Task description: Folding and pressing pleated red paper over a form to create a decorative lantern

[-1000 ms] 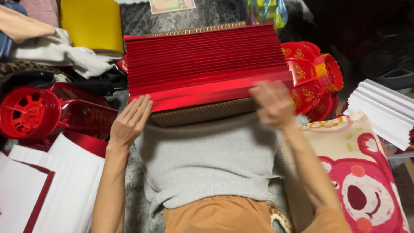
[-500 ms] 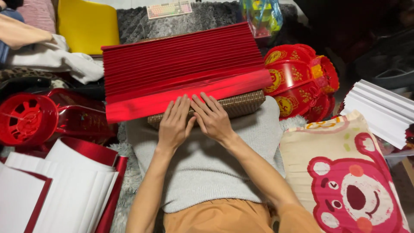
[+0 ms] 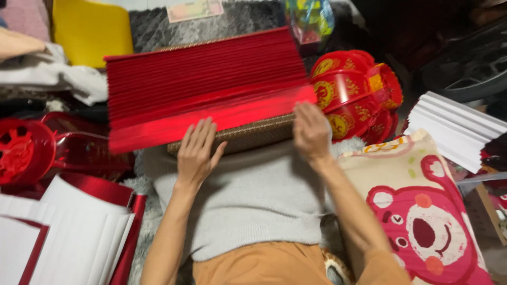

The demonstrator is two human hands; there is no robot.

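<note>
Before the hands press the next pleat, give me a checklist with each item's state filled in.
1. Left hand flat on the front fold of the red pleated sheet: ok.
2. Right hand on the same fold near its right end: ok.
3. Sheet backed by the woven board: ok at the front; its left end juts past the board.
4. Front fold straight: cannot tell, the picture is blurred.
5. Red lanterns apart from the sheet: not ok, they sit against its right end.

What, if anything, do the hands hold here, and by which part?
Nothing is gripped. Both open hands lie flat on the near edge of the pleated red paper: left hand mid-edge, right hand at its right end.
</note>
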